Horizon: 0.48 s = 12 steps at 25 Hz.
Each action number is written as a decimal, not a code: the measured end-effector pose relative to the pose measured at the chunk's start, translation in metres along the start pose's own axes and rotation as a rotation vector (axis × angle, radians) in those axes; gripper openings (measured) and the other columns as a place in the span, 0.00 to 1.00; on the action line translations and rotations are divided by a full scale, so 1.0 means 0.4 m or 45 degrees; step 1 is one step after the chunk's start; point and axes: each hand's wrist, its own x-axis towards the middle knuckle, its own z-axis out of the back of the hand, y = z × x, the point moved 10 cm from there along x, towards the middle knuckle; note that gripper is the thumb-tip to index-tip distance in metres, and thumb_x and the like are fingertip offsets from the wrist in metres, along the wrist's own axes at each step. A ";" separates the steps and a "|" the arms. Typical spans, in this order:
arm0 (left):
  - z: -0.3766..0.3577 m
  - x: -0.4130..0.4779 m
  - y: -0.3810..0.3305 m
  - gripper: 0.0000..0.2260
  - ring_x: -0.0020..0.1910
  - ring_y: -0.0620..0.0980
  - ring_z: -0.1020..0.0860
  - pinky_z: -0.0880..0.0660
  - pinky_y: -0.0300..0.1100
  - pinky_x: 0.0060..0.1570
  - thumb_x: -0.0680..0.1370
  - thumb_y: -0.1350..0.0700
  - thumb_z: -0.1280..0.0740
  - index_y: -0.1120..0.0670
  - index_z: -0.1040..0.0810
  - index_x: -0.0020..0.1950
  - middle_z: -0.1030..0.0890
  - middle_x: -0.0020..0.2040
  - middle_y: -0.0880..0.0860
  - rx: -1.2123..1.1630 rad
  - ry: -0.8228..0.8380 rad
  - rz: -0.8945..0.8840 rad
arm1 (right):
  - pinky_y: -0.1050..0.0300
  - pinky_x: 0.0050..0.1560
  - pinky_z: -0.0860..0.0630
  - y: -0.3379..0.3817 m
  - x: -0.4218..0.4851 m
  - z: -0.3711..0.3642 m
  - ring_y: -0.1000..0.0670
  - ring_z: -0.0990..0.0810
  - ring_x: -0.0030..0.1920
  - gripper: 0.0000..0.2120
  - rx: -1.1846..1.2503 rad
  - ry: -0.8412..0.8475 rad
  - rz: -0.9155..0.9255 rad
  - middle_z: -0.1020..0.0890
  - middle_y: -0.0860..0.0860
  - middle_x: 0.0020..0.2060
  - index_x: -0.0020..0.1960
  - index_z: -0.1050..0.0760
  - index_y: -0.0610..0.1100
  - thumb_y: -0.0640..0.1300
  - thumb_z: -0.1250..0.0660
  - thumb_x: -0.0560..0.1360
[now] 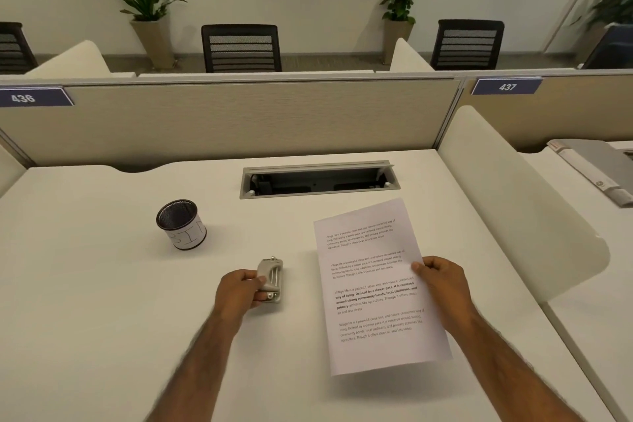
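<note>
A printed sheet of paper (375, 288) with several blocks of text hangs just above the white desk (102, 301), right of centre. My right hand (442, 284) pinches its right edge, thumb on top. A small grey metal hole punch (272, 280) sits on the desk left of the sheet. My left hand (239, 291) grips its left side, fingers curled round it.
A black mesh cup (181, 224) with a white paper label stands at the desk's left middle. An open cable tray (318, 179) is sunk into the desk behind the sheet. A beige partition (239, 120) closes the back; a white side divider (507, 202) stands right.
</note>
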 end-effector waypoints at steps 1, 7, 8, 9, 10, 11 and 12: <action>-0.017 0.002 0.006 0.01 0.35 0.57 0.15 0.18 0.52 0.46 0.79 0.65 0.31 0.62 0.19 0.49 0.14 0.42 0.61 0.005 0.004 0.003 | 0.43 0.47 0.16 -0.003 0.000 -0.001 0.39 0.14 0.41 0.04 0.010 -0.002 -0.006 0.12 0.43 0.42 0.46 0.17 0.38 0.38 0.30 0.77; -0.059 0.011 0.048 0.01 0.32 0.52 0.15 0.17 0.56 0.50 0.78 0.63 0.29 0.59 0.17 0.48 0.13 0.34 0.53 0.023 0.009 0.029 | 0.40 0.49 0.17 -0.025 0.002 -0.022 0.39 0.15 0.40 0.05 0.053 -0.007 -0.043 0.13 0.38 0.43 0.45 0.18 0.35 0.36 0.31 0.77; -0.058 0.011 0.056 0.01 0.32 0.52 0.15 0.17 0.56 0.49 0.78 0.63 0.29 0.59 0.17 0.48 0.13 0.34 0.53 0.025 0.001 0.037 | 0.40 0.49 0.17 -0.028 0.002 -0.028 0.39 0.15 0.40 0.05 0.055 0.000 -0.047 0.13 0.38 0.44 0.46 0.18 0.35 0.36 0.31 0.77; -0.058 0.010 0.064 0.02 0.32 0.51 0.15 0.17 0.55 0.47 0.78 0.63 0.29 0.59 0.17 0.49 0.13 0.35 0.53 0.031 -0.006 0.045 | 0.40 0.49 0.18 -0.031 0.001 -0.036 0.39 0.15 0.40 0.05 0.065 0.006 -0.051 0.13 0.38 0.44 0.46 0.19 0.35 0.36 0.31 0.77; -0.059 0.008 0.071 0.02 0.32 0.51 0.15 0.18 0.53 0.44 0.78 0.62 0.29 0.59 0.17 0.49 0.13 0.35 0.53 0.038 -0.008 0.053 | 0.41 0.49 0.18 -0.033 0.001 -0.043 0.40 0.15 0.40 0.05 0.079 0.014 -0.057 0.13 0.37 0.44 0.46 0.19 0.34 0.36 0.31 0.77; -0.061 0.006 0.077 0.02 0.31 0.50 0.16 0.19 0.49 0.41 0.79 0.62 0.29 0.58 0.17 0.49 0.13 0.34 0.53 0.046 -0.004 0.061 | 0.41 0.49 0.18 -0.038 0.001 -0.050 0.40 0.16 0.40 0.05 0.090 0.019 -0.066 0.13 0.37 0.44 0.46 0.19 0.34 0.35 0.31 0.77; -0.063 0.003 0.082 0.02 0.30 0.49 0.16 0.21 0.46 0.38 0.79 0.61 0.29 0.57 0.17 0.48 0.13 0.33 0.53 0.050 0.002 0.066 | 0.40 0.50 0.18 -0.042 0.001 -0.056 0.39 0.16 0.41 0.05 0.096 0.019 -0.074 0.13 0.36 0.45 0.47 0.19 0.33 0.35 0.31 0.77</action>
